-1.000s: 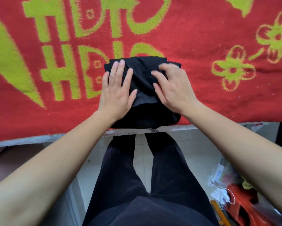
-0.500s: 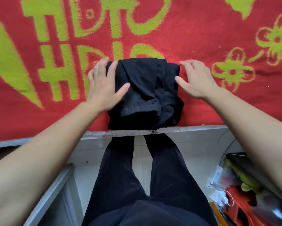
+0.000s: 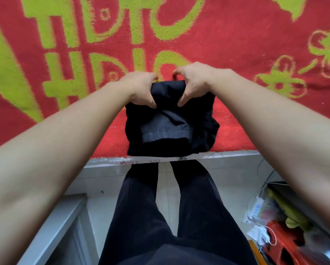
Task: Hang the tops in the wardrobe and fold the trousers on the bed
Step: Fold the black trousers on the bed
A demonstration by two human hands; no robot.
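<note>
The black trousers [image 3: 171,127] lie folded into a compact bundle at the near edge of the bed, on a red blanket with yellow-green patterns [image 3: 236,44]. An elastic cuff shows on top of the bundle. My left hand [image 3: 141,88] grips the bundle's far left edge, thumb on top and fingers curled behind. My right hand [image 3: 194,83] grips the far right edge the same way. The far edge of the bundle is raised off the blanket between my hands. No tops and no wardrobe are in view.
The bed's pale edge [image 3: 227,155] runs across just below the bundle. My legs in dark trousers [image 3: 168,207] stand against it on a tiled floor. At lower right sits a clutter of red plastic, cables and packets [image 3: 282,232]. A grey frame [image 3: 55,226] is at lower left.
My hands have gone from lying flat beside the folded trousers to gripping the bundle's far edge. That edge is now lifted toward me.
</note>
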